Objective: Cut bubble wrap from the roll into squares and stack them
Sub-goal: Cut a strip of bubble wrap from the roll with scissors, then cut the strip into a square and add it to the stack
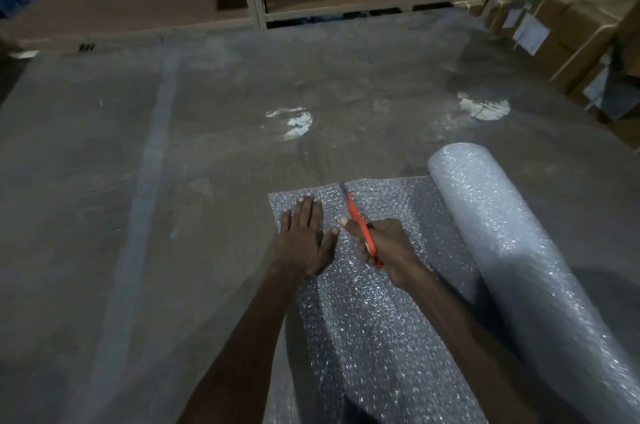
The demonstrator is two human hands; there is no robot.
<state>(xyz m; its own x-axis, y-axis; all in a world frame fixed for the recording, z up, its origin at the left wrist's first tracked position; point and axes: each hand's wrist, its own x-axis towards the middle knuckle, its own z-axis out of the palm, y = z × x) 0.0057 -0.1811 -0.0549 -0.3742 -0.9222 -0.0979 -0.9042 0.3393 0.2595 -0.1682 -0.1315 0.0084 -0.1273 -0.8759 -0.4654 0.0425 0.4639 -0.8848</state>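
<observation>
Finishing a cut across the unrolled clear bubble wrap sheet (363,302), right of centre.
Right hand (388,247) grips orange-handled scissors (362,227); left hand (304,233) presses flat, fingers straight; no stacked squares visible beside the roll (512,250).

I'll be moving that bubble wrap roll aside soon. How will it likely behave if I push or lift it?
The bubble wrap roll lies on its side on the table, so a sideways push would probably make it roll. It looks bulky yet is mostly air, so likely light. The unrolled sheet is attached, pinned by the left hand, and may drag.
</observation>
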